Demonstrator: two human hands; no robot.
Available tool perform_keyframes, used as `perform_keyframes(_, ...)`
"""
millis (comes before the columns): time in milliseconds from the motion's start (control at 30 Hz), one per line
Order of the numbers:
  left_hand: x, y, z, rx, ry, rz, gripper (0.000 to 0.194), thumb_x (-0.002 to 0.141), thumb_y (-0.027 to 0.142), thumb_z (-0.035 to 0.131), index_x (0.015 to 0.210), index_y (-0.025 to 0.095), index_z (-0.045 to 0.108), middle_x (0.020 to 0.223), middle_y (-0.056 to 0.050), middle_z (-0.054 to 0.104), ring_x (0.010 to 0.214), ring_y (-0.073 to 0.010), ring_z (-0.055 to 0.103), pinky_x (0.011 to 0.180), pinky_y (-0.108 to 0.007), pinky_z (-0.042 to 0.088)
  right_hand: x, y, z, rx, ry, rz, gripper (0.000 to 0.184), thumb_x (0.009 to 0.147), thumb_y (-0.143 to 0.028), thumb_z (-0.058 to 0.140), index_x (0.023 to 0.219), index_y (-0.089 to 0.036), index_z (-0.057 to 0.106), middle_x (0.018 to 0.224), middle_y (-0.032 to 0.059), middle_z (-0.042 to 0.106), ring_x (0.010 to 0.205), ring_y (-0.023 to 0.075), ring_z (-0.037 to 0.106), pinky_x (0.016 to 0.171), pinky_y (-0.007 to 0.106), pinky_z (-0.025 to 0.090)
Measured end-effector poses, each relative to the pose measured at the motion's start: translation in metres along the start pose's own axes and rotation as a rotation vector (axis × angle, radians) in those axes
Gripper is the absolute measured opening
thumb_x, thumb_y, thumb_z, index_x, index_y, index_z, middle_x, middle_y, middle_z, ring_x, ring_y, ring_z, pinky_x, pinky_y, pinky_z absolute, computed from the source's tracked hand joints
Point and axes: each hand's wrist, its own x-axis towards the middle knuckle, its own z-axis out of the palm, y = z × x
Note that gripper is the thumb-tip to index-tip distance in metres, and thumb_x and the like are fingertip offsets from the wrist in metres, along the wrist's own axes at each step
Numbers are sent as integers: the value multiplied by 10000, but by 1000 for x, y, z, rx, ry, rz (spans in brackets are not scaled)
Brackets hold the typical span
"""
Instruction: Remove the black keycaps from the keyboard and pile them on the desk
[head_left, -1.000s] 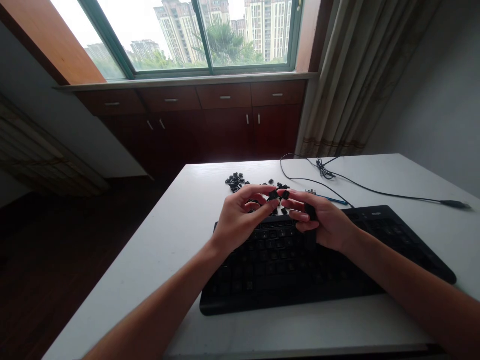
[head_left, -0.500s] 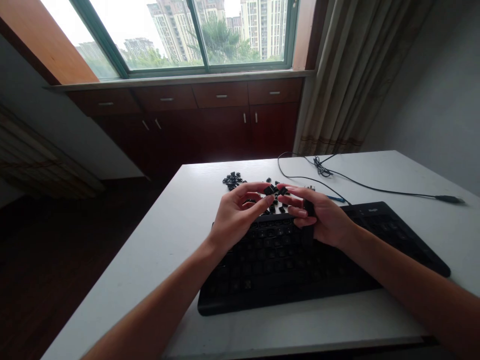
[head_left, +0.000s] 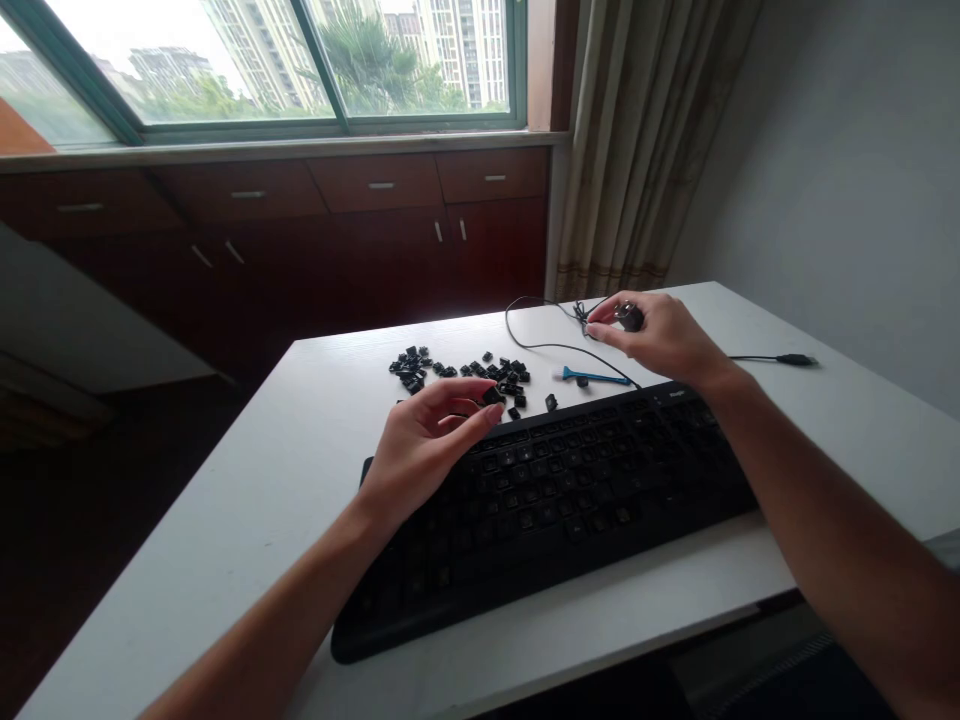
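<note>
My left hand [head_left: 424,440] pinches a small black keycap [head_left: 493,396] between thumb and fingertips, above the far left edge of a black keyboard [head_left: 570,480]. My right hand [head_left: 664,335] is raised beyond the keyboard, with a short black tool [head_left: 630,317] with metal bits at its end tucked in its curled fingers. Its thumb and forefinger tips come together close to a bundled cable [head_left: 581,312]; I cannot make out anything between them. Loose black keycaps [head_left: 411,366] lie in a heap and scattered behind the keyboard.
A small blue-handled brush [head_left: 596,377] with a pale head lies behind the keyboard. The keyboard's cable ends in a plug [head_left: 795,359] at the right. All this rests on a white table [head_left: 247,480]. Wooden cabinets [head_left: 360,240] and a curtain [head_left: 622,150] stand beyond it.
My right hand has moved away from my left, to the far right near the cable bundle, with the black tool still in it. My left hand keeps its keycap. The view has turned rightward.
</note>
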Motion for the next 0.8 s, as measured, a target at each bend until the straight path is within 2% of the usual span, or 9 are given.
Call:
perform_keyframes(100, 0, -5, 0, 53, -93, 19, 338, 803, 360, 781, 1099, 211, 717, 932, -48, 721, 826, -162, 682, 736, -263, 594, 2, 10, 3, -126, -64, -69, 231, 812, -417, 726, 916, -218, 776, 892, 68, 740, 791, 219, 644, 749, 376, 487)
perform_keyframes(267, -3, -11, 0, 243, -243, 95, 329, 846, 385, 726, 1123, 209, 704, 851, -44, 699, 734, -149, 641, 645, -256, 563, 1, 12, 11, -125, -91, -100, 222, 828, -391, 714, 957, -221, 775, 880, 64, 751, 797, 221, 661, 765, 363, 490)
perform_keyframes(367, -7, -9, 4, 333, -276, 180, 268, 857, 371, 712, 1076, 217, 715, 907, -52, 707, 766, -150, 641, 684, -265, 553, -1, 13, 11, -86, -98, -158, 248, 864, -403, 685, 1021, -228, 763, 928, 52, 757, 799, 205, 669, 766, 342, 491)
perform_keyframes(533, -10, -5, 8, 414, -321, 208, 213, 887, 351, 671, 1066, 242, 704, 937, -34, 689, 803, -151, 641, 700, -264, 532, -6, 26, -6, -112, -221, -256, 257, 833, -430, 727, 986, -228, 766, 950, 56, 765, 857, 227, 689, 820, 356, 489)
perform_keyframes(700, -14, -3, 10, 515, -341, 249, 206, 904, 311, 647, 1099, 260, 692, 1017, -33, 683, 836, -151, 651, 695, -256, 539, -17, 42, -28, -93, -270, -170, 289, 850, -496, 698, 956, -234, 758, 904, 52, 760, 801, 218, 675, 777, 361, 492)
perform_keyframes(800, -16, -3, 11, 582, -325, 336, 208, 916, 271, 627, 1113, 252, 692, 1068, -46, 687, 867, -159, 664, 734, -270, 560, -25, 46, -35, -59, -331, -187, 255, 854, -477, 701, 917, -235, 751, 936, 57, 742, 833, 215, 668, 804, 363, 493)
